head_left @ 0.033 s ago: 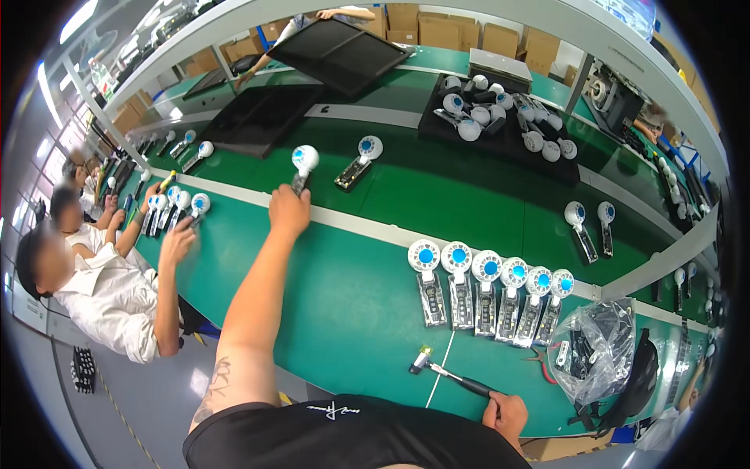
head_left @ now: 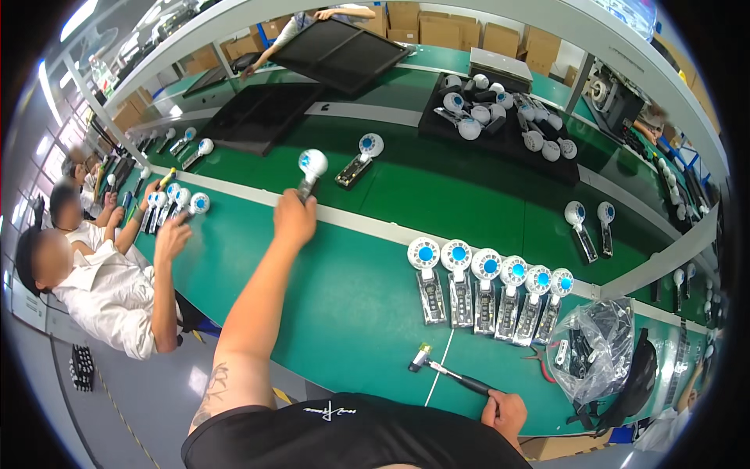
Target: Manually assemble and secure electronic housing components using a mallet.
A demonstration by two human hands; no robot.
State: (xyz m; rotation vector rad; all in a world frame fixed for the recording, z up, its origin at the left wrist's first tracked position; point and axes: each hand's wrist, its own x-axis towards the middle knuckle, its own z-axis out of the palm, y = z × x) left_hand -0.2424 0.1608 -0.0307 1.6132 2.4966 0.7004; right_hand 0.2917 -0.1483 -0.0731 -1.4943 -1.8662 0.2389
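One white-headed handheld fan [head_left: 313,162] is held by its handle in the closed left hand [head_left: 295,219], left of the upper centre of the frame, with a second fan [head_left: 370,145] lying just to the right on the green belt [head_left: 445,199]. At the lower right, the right hand [head_left: 509,413] is curled around the handle end of a hammer [head_left: 473,384], whose head points left. Six fans with blue centres [head_left: 487,266] lie side by side right of centre, above the hammer, near red-handled pliers [head_left: 547,372] and a clear plastic bag [head_left: 574,384] of dark parts.
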